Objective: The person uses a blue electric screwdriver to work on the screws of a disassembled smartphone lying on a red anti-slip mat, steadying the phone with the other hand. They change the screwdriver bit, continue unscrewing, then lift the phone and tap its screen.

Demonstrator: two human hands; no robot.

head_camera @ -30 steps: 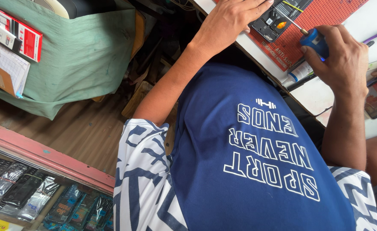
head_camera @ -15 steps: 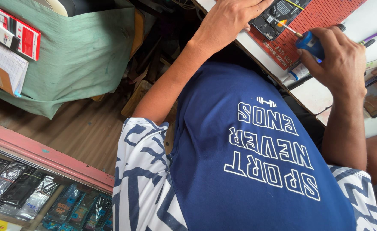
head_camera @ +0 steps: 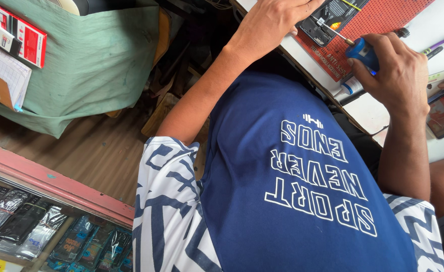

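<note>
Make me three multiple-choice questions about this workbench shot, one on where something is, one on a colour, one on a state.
1. Where does the opened phone lie?
A. on the red mat
B. on the green cloth
C. on the wooden floor

2. What colour is the screwdriver handle?
A. yellow
B. blue
C. white

3. What is the right hand doing?
A. resting open and empty
B. gripping the screwdriver
C. holding a box

Answers:
1. A, the phone sits on the red mat beside the left hand.
2. B, blue shows between the fingers.
3. B, the fingers wrap the handle.
</note>
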